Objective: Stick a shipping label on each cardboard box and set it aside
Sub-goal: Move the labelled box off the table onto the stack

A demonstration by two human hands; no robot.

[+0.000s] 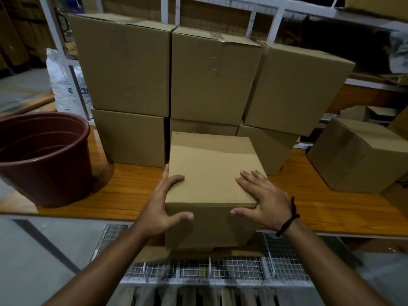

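Note:
A plain cardboard box (209, 173) sits at the front edge of the wooden table (320, 206), its near side hanging over the edge. My left hand (163, 204) clasps its near left corner, thumb on the front face and fingers on the top and left side. My right hand (262, 199) lies on the near right corner, fingers spread on the top and thumb on the front face. No label shows on the box. Behind it stands a two-high stack of larger cardboard boxes (209, 78).
A dark red plastic bucket (44, 157) stands at the table's left. One more cardboard box (362, 157) rests at the right. A white sack (66, 85) leans behind the bucket. A wire mesh rack (220, 272) lies below the table edge. White shelving rises behind.

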